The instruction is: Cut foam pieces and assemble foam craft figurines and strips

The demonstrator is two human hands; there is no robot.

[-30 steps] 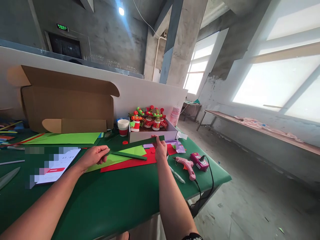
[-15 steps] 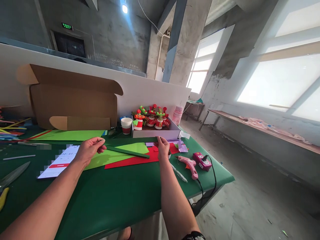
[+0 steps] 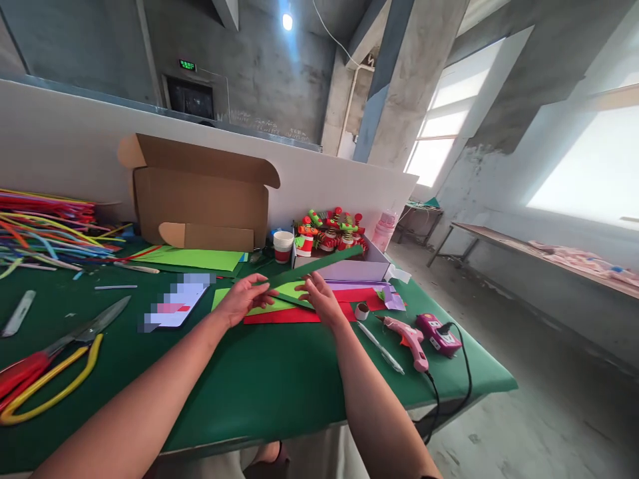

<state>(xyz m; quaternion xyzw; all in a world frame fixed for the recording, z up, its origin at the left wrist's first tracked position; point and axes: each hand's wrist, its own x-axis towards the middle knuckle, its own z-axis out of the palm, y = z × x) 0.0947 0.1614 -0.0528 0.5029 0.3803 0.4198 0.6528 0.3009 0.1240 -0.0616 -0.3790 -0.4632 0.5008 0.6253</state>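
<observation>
My left hand [image 3: 244,299] pinches one end of a dark green paper strip [image 3: 332,261], which slants up to the right in the air. Beside it is my right hand [image 3: 322,301], its fingers apart and nothing visibly gripped; the strip passes just behind its fingertips. Between and below the hands shows a second narrow dark green strip [image 3: 295,301], over a light green sheet [image 3: 224,296] and a red sheet [image 3: 279,319]. Whether the second strip touches either hand, I cannot tell.
Scissors [image 3: 64,352], a phone [image 3: 182,299] and pipe cleaners [image 3: 44,233] are on the left. On the right lie a pen [image 3: 380,347], a pink glue gun [image 3: 409,338] and a corded magenta box [image 3: 439,334]. Behind stand paper cups [image 3: 283,246] and a box of figures [image 3: 344,268].
My right hand has let go of the strip's far end, which now points up and right. The hands have come closer together. The view has turned left, showing the whole scissors and the pipe cleaners.
</observation>
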